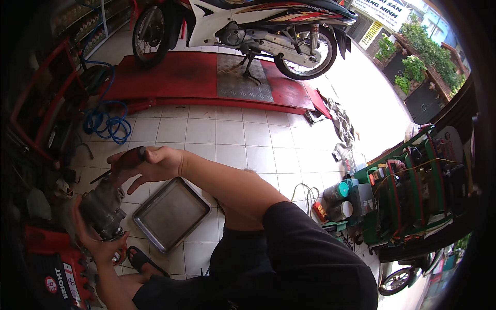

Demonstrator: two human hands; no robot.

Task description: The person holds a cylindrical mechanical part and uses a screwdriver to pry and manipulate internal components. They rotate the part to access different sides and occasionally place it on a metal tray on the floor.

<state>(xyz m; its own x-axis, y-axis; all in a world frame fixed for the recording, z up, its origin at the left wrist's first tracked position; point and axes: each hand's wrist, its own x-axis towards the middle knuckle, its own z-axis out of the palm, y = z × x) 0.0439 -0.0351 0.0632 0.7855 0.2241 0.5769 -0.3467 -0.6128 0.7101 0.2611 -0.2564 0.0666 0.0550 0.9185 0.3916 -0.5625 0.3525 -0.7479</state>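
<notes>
At the left, my left hand is closed around a grey metal machine part with a rounded body and small fittings. Its exact kind I cannot make out. My right hand reaches across from the right and grips a screwdriver by its dark red handle. The thin shaft points down and left, just above the top of the metal part; whether it touches is blurred. Below and right of my right hand, a rectangular metal tray lies on the tiled floor.
A motorbike stands on a red lift platform ahead. A coiled blue hose lies at the left, near a red toolbox. A green rack with jars and tools stands at the right. Rags lie beyond it.
</notes>
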